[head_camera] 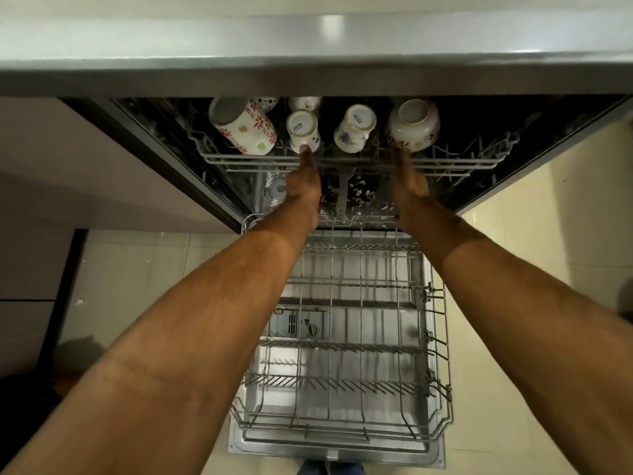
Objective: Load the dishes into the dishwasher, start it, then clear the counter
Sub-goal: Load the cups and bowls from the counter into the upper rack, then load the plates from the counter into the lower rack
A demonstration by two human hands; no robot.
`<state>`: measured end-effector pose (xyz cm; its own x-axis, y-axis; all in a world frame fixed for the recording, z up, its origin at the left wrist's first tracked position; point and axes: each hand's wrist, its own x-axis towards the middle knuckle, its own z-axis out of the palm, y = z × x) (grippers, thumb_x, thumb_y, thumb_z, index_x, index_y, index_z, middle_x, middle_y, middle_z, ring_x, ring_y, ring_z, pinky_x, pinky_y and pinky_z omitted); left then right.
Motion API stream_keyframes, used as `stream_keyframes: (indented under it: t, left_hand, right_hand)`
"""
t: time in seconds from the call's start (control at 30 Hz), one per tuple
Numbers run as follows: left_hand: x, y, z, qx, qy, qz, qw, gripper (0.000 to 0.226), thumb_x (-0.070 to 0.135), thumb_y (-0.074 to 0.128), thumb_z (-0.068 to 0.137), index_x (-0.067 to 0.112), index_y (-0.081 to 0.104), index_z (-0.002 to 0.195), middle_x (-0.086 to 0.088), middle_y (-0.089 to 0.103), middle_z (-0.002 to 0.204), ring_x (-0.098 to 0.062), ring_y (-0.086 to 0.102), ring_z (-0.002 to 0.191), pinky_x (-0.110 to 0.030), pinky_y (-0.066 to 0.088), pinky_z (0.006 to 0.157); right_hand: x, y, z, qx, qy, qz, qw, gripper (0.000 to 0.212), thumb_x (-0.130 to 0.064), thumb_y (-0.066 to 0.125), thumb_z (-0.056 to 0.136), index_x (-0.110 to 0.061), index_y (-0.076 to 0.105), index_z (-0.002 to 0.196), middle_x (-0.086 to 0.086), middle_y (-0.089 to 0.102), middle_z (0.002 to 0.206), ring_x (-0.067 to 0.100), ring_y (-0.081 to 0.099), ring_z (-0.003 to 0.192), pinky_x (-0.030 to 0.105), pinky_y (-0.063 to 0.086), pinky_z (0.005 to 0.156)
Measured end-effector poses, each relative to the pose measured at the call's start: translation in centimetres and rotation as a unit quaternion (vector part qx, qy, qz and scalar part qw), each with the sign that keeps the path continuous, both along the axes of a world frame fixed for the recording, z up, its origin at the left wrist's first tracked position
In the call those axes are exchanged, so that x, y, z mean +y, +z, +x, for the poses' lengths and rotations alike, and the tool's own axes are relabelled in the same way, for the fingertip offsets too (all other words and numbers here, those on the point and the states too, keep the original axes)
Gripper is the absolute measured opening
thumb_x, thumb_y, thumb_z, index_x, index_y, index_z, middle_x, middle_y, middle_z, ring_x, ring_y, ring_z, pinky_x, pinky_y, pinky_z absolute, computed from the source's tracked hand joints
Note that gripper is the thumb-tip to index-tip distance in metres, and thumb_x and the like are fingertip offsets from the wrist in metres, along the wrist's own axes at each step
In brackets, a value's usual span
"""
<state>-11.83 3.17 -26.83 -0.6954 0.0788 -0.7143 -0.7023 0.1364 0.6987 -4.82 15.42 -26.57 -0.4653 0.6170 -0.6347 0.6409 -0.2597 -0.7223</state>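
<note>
Glossy ceramic mugs (310,132) on coated wire rack (349,162).

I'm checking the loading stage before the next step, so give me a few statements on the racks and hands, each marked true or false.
1. Both hands reach to the front of the upper rack. True: the left hand and the right hand are at its front rail, fingers extended.
2. The lower rack is full of plates. False: it is pulled out over the open door and holds no dishes.
3. The cups in the upper rack sit mouth up. False: the white cup and the blue-flowered cup show their bases, as does the bowl.
4. The red-flowered mug lies at the rack's left end. True.
5. The right hand holds a plate. False: it holds no dish.
</note>
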Motion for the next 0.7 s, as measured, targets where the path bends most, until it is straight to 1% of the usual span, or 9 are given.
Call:
stream_keyframes:
  t: [0.07,0.13,0.17,0.23,0.3,0.37,0.47,0.57,0.7]
  left_hand:
    - [-0.8,0.8,1.2,0.069,-0.073,-0.055,0.993,0.062,0.054,0.039,0.099,0.012,0.040,0.144,-0.012,0.046,0.147,-0.031,0.045,0.133,-0.037,0.037,0.110]
    - [-2.1,1.7,2.1,0.168,-0.176,-0.099,0.965,0.051,0.044,0.043,0.101,0.013,0.044,0.141,-0.006,0.050,0.143,-0.024,0.049,0.129,-0.026,0.039,0.098]
    - [-2.8,2.4,2.3,0.215,-0.240,-0.127,0.938,0.046,0.042,0.044,0.101,0.015,0.046,0.139,-0.005,0.052,0.141,-0.023,0.051,0.126,-0.023,0.038,0.092]
    - [-4.0,4.1,2.7,0.279,-0.354,-0.196,0.871,0.045,0.044,0.042,0.101,0.020,0.046,0.139,-0.006,0.052,0.140,-0.026,0.053,0.123,-0.025,0.038,0.091]
    - [-5.3,6.1,3.1,0.321,-0.433,-0.274,0.796,0.055,0.051,0.036,0.100,0.021,0.034,0.147,-0.009,0.044,0.148,-0.031,0.046,0.130,-0.037,0.040,0.103]
    - [-6.4,8.5,3.9,0.367,-0.474,-0.339,0.725,0.064,0.053,0.032,0.100,0.019,0.022,0.152,-0.012,0.031,0.155,-0.031,0.032,0.141,-0.046,0.029,0.113]
    - [-8.3,12.2,5.2,0.432,-0.497,-0.363,0.659,0.067,0.055,0.028,0.100,0.019,0.014,0.154,-0.008,0.018,0.161,-0.024,0.011,0.149,-0.045,0.010,0.120]
    - [-9.9,15.4,6.0,0.483,-0.503,-0.371,0.613,0.070,0.056,0.023,0.100,0.017,0.009,0.155,-0.007,0.012,0.162,-0.021,0.002,0.150,-0.043,0.002,0.121]
    - [-12.5,20.2,7.5,0.524,-0.486,-0.368,0.594,0.071,0.057,0.019,0.099,0.014,0.006,0.155,-0.007,0.007,0.163,-0.021,-0.001,0.150,-0.038,-0.002,0.121]
  right_hand:
    - [-0.5,0.3,1.2,-0.017,0.057,0.044,0.997,0.093,-0.081,0.040,0.081,-0.020,0.030,0.151,0.011,0.032,0.156,0.033,0.032,0.142,0.047,0.025,0.116]
    - [-1.3,1.9,3.3,-0.054,0.195,0.158,0.966,0.089,-0.083,0.036,0.081,-0.022,0.036,0.146,0.013,0.043,0.148,0.035,0.043,0.133,0.043,0.037,0.106]
    - [-1.4,2.5,4.3,-0.075,0.253,0.247,0.932,0.078,-0.078,0.032,0.087,-0.023,0.038,0.142,0.014,0.048,0.143,0.035,0.047,0.128,0.043,0.040,0.100]
    - [-1.7,4.7,5.5,-0.094,0.321,0.377,0.864,0.073,-0.074,0.025,0.091,-0.025,0.037,0.143,0.012,0.046,0.145,0.034,0.043,0.133,0.048,0.041,0.103]
    - [-2.2,7.0,6.1,-0.117,0.381,0.435,0.807,0.079,-0.077,0.019,0.089,-0.028,0.030,0.149,0.008,0.034,0.155,0.031,0.028,0.144,0.056,0.031,0.110]
    - [-2.7,9.3,6.8,-0.142,0.422,0.455,0.771,0.083,-0.078,0.013,0.088,-0.028,0.021,0.153,0.007,0.022,0.160,0.028,0.014,0.149,0.057,0.021,0.116]
    - [-3.9,12.7,8.2,-0.137,0.427,0.490,0.747,0.085,-0.078,0.008,0.087,-0.028,0.016,0.154,0.007,0.016,0.162,0.026,0.006,0.150,0.055,0.012,0.118]
    - [-5.4,16.0,9.0,-0.126,0.421,0.529,0.726,0.087,-0.079,0.005,0.085,-0.026,0.021,0.152,0.008,0.023,0.159,0.027,0.009,0.150,0.057,0.013,0.118]
    - [-7.4,21.3,10.3,-0.091,0.407,0.543,0.729,0.083,-0.077,0.011,0.088,-0.026,0.018,0.153,0.006,0.023,0.160,0.025,0.008,0.150,0.056,0.010,0.119]
